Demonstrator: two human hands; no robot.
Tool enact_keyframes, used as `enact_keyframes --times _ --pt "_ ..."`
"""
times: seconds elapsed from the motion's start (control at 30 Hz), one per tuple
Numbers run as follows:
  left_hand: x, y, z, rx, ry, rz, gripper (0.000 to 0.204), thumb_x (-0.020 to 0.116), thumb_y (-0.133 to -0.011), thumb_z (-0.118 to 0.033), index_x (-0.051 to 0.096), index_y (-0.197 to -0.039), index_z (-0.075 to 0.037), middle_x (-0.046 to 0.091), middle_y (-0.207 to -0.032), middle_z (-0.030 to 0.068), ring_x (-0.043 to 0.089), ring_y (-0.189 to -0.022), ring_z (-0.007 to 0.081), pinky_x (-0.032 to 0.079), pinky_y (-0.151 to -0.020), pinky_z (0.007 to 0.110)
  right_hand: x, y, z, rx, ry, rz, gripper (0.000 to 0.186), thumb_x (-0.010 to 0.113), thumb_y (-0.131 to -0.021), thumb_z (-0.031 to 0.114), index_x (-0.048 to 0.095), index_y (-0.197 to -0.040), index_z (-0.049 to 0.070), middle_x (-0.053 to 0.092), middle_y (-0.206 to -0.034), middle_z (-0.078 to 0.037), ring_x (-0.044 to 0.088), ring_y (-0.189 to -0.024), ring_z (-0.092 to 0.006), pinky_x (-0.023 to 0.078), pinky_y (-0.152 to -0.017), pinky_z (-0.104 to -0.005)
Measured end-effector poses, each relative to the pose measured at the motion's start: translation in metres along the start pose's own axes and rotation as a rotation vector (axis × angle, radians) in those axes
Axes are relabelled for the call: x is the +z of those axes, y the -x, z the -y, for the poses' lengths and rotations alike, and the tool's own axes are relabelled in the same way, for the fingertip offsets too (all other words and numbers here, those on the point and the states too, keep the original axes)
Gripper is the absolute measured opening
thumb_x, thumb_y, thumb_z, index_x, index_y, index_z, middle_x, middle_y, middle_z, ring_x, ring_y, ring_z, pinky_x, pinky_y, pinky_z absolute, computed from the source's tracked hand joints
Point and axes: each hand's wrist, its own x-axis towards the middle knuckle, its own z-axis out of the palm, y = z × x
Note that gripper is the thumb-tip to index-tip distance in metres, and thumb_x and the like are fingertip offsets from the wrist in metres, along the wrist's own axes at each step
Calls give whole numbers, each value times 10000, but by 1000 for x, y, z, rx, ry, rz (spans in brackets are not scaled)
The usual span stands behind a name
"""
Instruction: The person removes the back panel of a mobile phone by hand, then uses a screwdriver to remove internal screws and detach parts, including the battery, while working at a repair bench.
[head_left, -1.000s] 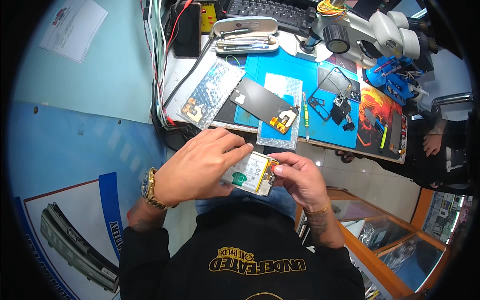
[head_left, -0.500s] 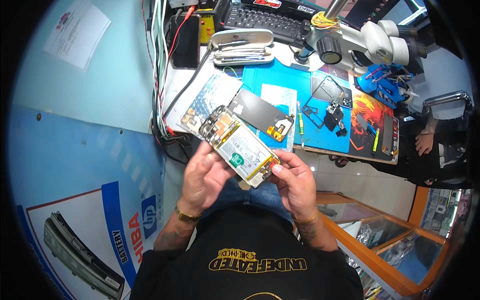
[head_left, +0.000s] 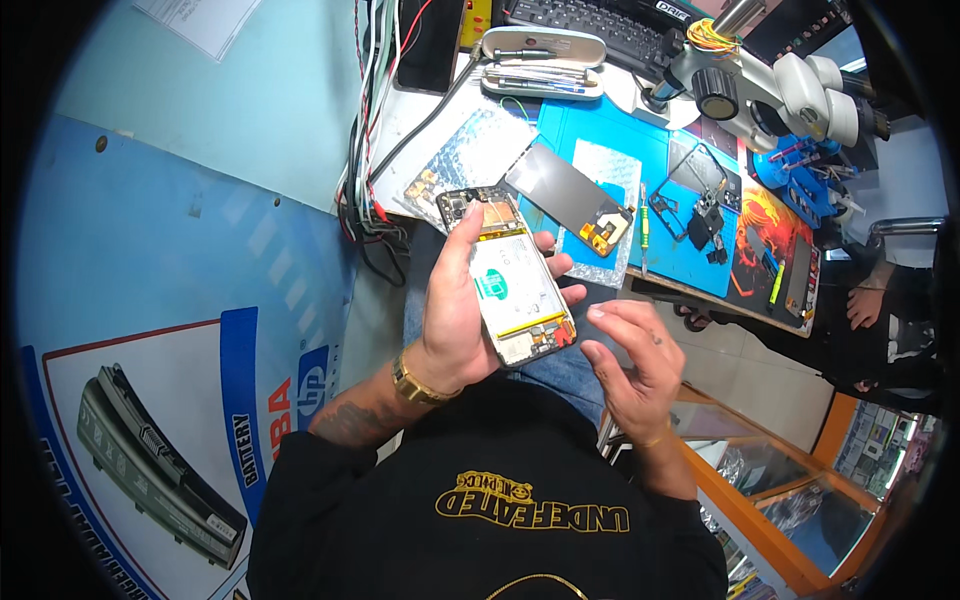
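Observation:
An opened smartphone (head_left: 515, 280) lies tilted in my left hand (head_left: 455, 310), its white battery, circuit board and lower connectors exposed. The thumb rests along its upper left edge, and the fingertips curl round the right side. My right hand (head_left: 640, 370) is off the phone, just right of its lower corner, with thumb and fingers apart and nothing seen between them. Beyond the phone, a loose display panel (head_left: 570, 195) with an orange flex cable lies on a bubble-wrap sheet (head_left: 610, 165). A green-handled screwdriver (head_left: 644, 230) is beside it.
A blue work mat (head_left: 655, 130) carries a dark phone frame and loose parts (head_left: 706, 235). A microscope (head_left: 790, 95), a blue tool holder (head_left: 800, 180) and an open case of tools (head_left: 543, 80) stand farther back. Cables (head_left: 362, 150) hang at the left. Another person's hand (head_left: 866, 305) is at right.
My right hand has let go of the phone and moved right. The left hand now wraps the phone, which has turned more upright. The view has shifted, moving the bench rightward.

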Motion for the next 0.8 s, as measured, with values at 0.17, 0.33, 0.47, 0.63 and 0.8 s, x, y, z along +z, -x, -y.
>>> enact_keyframes --times 0.17,0.33,0.47,0.63,0.8 --pt "2 -5 0 -10 -61 -57 570 347 -992 -563 493 -1294 -102 603 -1112 151 650 -995 308 545 -873 551 -16 -23 5 -394 251 177 285 768 -704 -2 658 -965 34 630 -848 -65 604 -755 -246 468 -681 -359" --pt "2 -7 3 -14 -149 -63 642 327 -983 -599 491 -1288 -58 600 -1143 181 657 -1005 318 575 -828 518 -14 -38 6 -514 325 279 298 777 -667 80 652 -937 56 602 -795 -27 583 -723 -213 448 -669 -353" --pt "0 -6 1 -99 -187 -69 654 326 -981 -610 517 -1242 -41 629 -1098 150 682 -955 290 609 -734 461 -11 -40 8 -540 350 338 276 779 -678 130 652 -917 76 572 -759 -10 568 -705 -191 439 -672 -351" --pt "4 -7 2 -23 -229 -113 654 329 -977 -620 527 -1201 -37 633 -1064 140 685 -937 283 615 -694 445 -9 -40 5 -478 337 356 250 792 -689 139 653 -890 85 561 -752 -10 561 -703 -189 426 -666 -359" --pt "7 -7 1 -29 -243 -122 646 342 -971 -627 531 -1188 -49 632 -1042 136 686 -923 281 617 -646 423 -10 -39 14 -430 348 347 239 814 -685 122 662 -864 82 570 -765 -25 562 -708 -207 415 -650 -365"
